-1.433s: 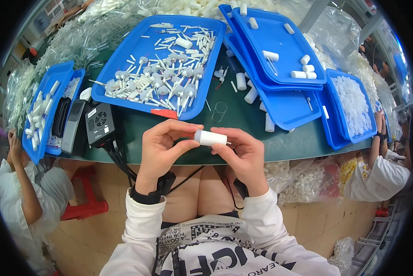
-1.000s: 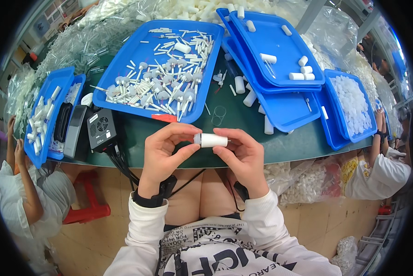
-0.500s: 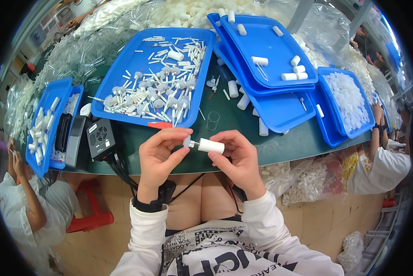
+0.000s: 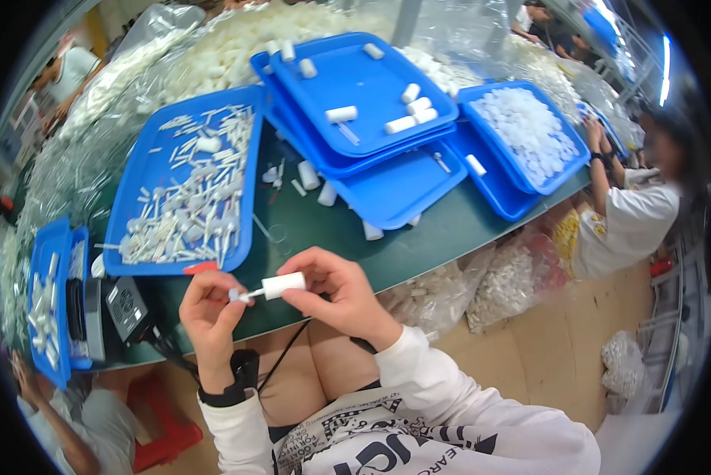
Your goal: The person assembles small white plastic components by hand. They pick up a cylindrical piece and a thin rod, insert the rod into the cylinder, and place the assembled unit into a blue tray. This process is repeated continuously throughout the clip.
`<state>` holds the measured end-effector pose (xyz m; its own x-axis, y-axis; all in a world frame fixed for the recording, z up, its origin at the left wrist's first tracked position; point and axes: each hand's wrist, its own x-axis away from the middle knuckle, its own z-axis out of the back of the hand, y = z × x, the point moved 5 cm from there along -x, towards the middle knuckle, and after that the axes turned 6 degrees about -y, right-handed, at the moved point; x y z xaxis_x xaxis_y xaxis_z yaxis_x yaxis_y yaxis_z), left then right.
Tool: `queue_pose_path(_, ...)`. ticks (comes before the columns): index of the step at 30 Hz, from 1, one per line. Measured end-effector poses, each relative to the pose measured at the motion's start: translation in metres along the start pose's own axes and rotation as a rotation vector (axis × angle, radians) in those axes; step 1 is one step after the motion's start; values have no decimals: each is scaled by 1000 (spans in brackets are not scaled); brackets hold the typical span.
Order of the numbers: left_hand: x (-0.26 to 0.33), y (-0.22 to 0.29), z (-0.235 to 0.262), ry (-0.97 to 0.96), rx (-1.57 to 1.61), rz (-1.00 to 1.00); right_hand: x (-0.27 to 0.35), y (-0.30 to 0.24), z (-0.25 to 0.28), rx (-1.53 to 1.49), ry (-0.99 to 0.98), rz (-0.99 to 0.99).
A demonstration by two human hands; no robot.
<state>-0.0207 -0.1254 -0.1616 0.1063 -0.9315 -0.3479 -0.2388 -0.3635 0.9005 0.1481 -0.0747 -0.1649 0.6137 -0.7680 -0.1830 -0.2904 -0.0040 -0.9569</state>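
Held in front of me above the table's near edge is a white cylinder (image 4: pixel 284 286), tilted slightly up to the right. My right hand (image 4: pixel 338 297) grips its right end between thumb and fingers. A thin white stem (image 4: pixel 256 294) joins its left end to a small pale disc-shaped piece (image 4: pixel 237 295). My left hand (image 4: pixel 211 310) pinches that piece between thumb and fingertips. Whether the stem enters the cylinder or only touches its end, I cannot tell. Beyond my left hand lies a blue tray (image 4: pixel 115 257) of white sticks and disc-topped stems.
Stacked blue trays (image 4: pixel 379 75) with several white cylinders stand at centre back. Another tray holds translucent white pieces (image 4: pixel 521 134). A black device (image 4: pixel 126 309) with cables sits at left, beside a narrow tray of cylinders (image 4: pixel 47 317). Co-workers sit on both sides.
My view has swung right, so the table and trays appear shifted left and tilted. Both hands keep hold of the joined pieces, with a little more white stem showing between them.
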Motion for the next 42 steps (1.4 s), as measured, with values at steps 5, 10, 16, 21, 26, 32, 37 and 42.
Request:
queue_pose_path(5, 2, -5, 1, -25, -120, 97, 1, 0, 3, -37, 75, 16)
queue_pose_path(10, -2, 3, -2, -25, -144, -6, -3, 0, 1, -104, 162, 59)
queue_pose_path(16, -1, -3, 2, 58, -181, -38, 1, -1, 4, 157, 126, 98)
queue_pose_path(21, 0, -5, 5, -46, -223, -9, 1, -6, 3, 168, 144, 138)
queue_pose_path(26, 0, -5, 6, 2, -175, 3, 1, -6, 5, 197, 130, 166)
queue_pose_path(32, -3, -7, 4, -48, -159, -9, 1, -8, 7, 182, 108, 172)
queue_pose_path(37, 4, -12, 22, -16, -198, 23, 1, -8, 6, 212, 127, 209)
queue_pose_path(42, 4, -13, 24, -96, -175, 19, 1, -8, 8, 198, 191, 223)
